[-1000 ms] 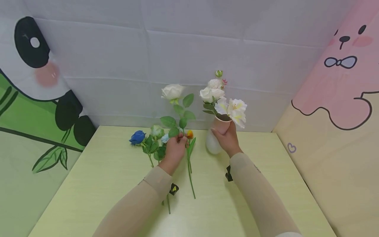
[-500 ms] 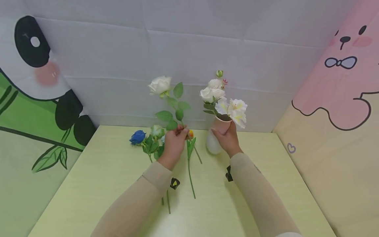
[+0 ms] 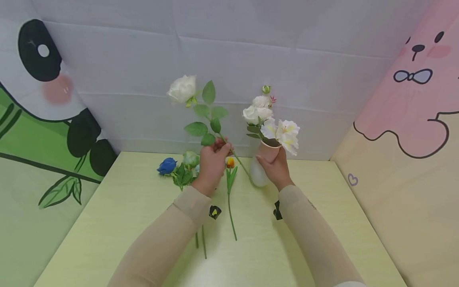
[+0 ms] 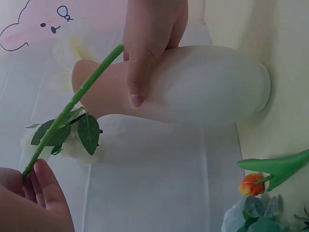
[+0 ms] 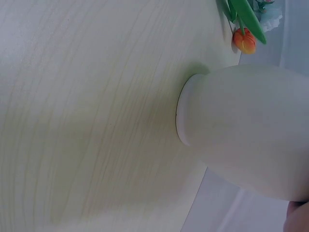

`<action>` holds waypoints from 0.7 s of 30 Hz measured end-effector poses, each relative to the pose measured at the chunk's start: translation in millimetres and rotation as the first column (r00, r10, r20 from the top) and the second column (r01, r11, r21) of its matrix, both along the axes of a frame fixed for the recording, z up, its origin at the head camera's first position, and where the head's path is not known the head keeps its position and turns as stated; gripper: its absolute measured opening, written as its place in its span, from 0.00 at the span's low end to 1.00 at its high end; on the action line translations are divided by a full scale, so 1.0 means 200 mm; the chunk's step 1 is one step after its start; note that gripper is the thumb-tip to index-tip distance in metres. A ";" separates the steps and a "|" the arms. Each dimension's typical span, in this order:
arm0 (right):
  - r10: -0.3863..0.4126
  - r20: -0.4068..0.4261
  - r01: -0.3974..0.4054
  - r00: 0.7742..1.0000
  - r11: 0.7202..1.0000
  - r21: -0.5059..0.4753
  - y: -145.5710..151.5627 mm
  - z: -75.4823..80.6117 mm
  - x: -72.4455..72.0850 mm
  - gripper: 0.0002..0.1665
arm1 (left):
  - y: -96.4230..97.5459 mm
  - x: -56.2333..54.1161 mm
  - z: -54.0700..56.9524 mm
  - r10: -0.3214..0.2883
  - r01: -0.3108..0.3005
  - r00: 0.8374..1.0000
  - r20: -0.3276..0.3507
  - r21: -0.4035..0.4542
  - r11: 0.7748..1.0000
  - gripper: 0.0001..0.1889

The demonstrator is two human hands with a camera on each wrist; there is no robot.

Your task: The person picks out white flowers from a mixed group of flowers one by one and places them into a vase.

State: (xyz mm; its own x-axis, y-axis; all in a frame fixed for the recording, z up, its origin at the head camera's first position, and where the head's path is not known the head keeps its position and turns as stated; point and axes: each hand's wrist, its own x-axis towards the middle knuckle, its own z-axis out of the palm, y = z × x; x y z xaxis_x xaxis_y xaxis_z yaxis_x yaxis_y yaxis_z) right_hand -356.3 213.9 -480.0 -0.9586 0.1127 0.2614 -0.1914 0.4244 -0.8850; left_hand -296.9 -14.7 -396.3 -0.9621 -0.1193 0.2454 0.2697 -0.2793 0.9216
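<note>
My left hand [image 3: 212, 161] pinches the green stem of a white rose [image 3: 183, 89], whose bloom leans up and to the left in the head view. The stem's lower end [image 4: 96, 72] crosses in front of the vase in the left wrist view. With my right hand [image 3: 277, 169] I grip the neck of a pink-and-white vase [image 3: 259, 172], which stands upright on the table. White roses [image 3: 256, 113] and a white lily-like flower [image 3: 285, 133] fill its mouth. In the right wrist view the vase's pale body [image 5: 251, 125] hides most of that hand.
An orange tulip [image 3: 230, 162] lies on the pale table [image 3: 247, 255] between my arms. Left of it are a blue rose [image 3: 166, 166] and a pale green flower [image 3: 191, 158], their stems partly under my left arm. A white cloth backdrop [image 3: 143, 119] rises behind.
My left hand has lifted the white rose upward, its bloom swinging left and its stem end tilting right toward the vase. The right hand and vase have stayed in place.
</note>
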 end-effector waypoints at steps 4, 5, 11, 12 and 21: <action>0.003 -0.010 -0.003 1.000 1.000 -0.005 0.00 0.01 0.01 0.54 | 0.01 -0.01 0.05 0.006 -0.006 1.000 -0.007 0.008 1.000 0.08; 0.003 -0.013 -0.004 1.000 1.000 -0.007 -0.01 0.01 0.01 0.54 | 0.01 -0.01 0.06 0.005 -0.005 1.000 -0.005 0.014 1.000 0.08; 0.008 -0.018 -0.008 1.000 1.000 0.001 0.00 0.01 0.00 0.53 | 0.02 -0.02 0.12 0.001 0.001 1.000 -0.025 0.096 0.995 0.07; 0.008 -0.019 -0.008 1.000 1.000 0.002 0.00 0.01 0.00 0.54 | 0.02 -0.03 0.13 0.002 0.001 0.999 -0.033 0.107 0.994 0.07; 0.005 0.001 -0.005 1.000 1.000 0.014 0.00 0.01 0.01 0.56 | 0.03 -0.03 0.19 -0.006 0.018 0.997 -0.081 0.147 0.989 0.05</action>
State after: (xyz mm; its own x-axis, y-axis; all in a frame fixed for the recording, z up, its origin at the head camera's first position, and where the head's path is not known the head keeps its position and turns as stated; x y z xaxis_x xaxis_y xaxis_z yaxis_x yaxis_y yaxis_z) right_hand -355.2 214.3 -478.5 -0.9594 0.1047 0.2619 -0.1925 0.4356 -0.8793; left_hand -302.9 -9.1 -359.1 -0.9415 -0.1481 0.3027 0.3370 -0.4142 0.8455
